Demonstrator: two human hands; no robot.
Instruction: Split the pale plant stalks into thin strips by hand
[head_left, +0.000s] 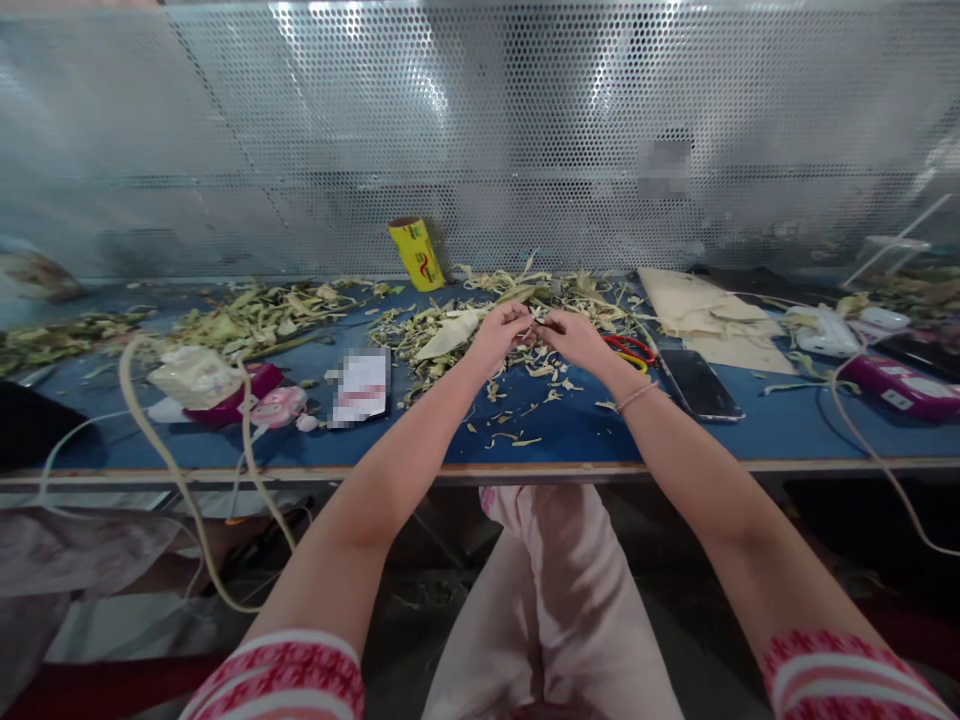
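Both hands meet over a pile of dried, yellow-green plant scraps point(442, 335) on the blue tabletop. My left hand point(504, 335) is closed, its fingertips pinched together. Facing it, my right hand point(576, 338) is also closed in a pinch, almost touching the left. A small pale sliver and something dark show between the fingertips, too small to name. Just right of my right hand lie red loops point(631, 348) with a yellow one below, like scissor handles. A black smartphone point(697, 384) lies beside my right forearm. Loose plant bits are scattered below my hands.
A yellow cardboard tube point(417, 254) stands tilted near the perforated metal panel point(495, 140). A white card point(361, 388), a magenta box point(236, 395) and a looped beige hose point(180, 480) are left. Cardboard pieces point(701, 312) and another magenta box point(900, 388) are right. The table edge point(540, 472) is near my knees.
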